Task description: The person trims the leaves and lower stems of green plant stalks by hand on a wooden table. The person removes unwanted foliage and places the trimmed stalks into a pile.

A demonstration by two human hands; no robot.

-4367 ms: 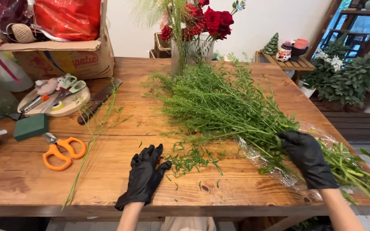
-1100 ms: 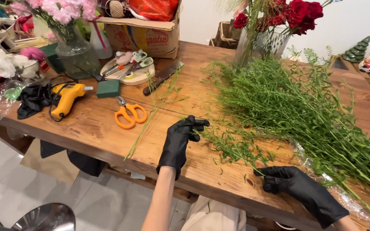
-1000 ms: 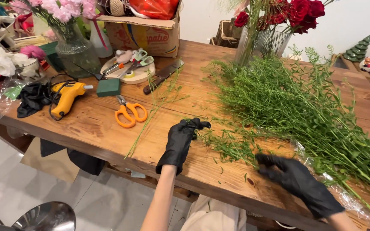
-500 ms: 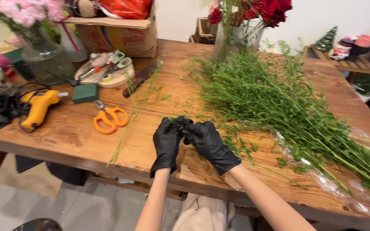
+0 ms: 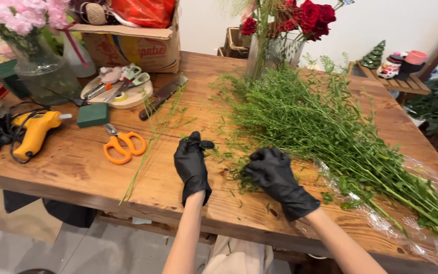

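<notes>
Both my hands wear black gloves and rest on the wooden table (image 5: 77, 167) near its front edge. My left hand (image 5: 192, 165) pinches a thin green sprig (image 5: 218, 150) between thumb and forefinger. A hand's width to the right, my right hand (image 5: 275, 172) curls its fingers over a small clump of loose green sprigs (image 5: 240, 175). A big bunch of green stems (image 5: 330, 127) lies spread across the table on clear plastic wrap (image 5: 411, 223), running from the middle to the right front corner.
Orange scissors (image 5: 122, 146), a yellow glue gun (image 5: 36, 133), a green foam block (image 5: 93, 114) and a round board of tools (image 5: 117, 91) lie at left. Behind stand a cardboard box (image 5: 133, 43), a vase of pink flowers (image 5: 41, 66) and a vase of red roses (image 5: 275, 50).
My right hand has come left from the table's front right to the clump beside my left hand. The two hands met half a second ago and now sit slightly apart.
</notes>
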